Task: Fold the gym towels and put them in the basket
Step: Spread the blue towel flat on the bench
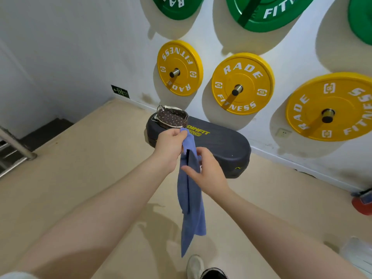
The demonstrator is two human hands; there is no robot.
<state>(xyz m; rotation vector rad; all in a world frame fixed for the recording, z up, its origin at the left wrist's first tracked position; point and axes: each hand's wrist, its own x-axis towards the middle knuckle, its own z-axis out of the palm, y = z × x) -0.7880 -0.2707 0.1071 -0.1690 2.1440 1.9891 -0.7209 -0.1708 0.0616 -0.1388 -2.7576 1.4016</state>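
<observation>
Bare forearms — white shoe [194,265]

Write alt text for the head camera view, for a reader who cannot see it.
A person's left hand grips the top of a hanging blue towel while the right hand touches it lower down. Beyond, a lined basket sits on a dark bench pad, under yellow weight plates on the wall.

I'm looking into a gym: yellow weight plates [242,83] and green weight plates [263,11] marked "RADE FITNESS" hang on pegs along the white wall [80,47], and a dark aerobic step platform [221,146] sits on the beige floor [90,168] beneath them.
</observation>
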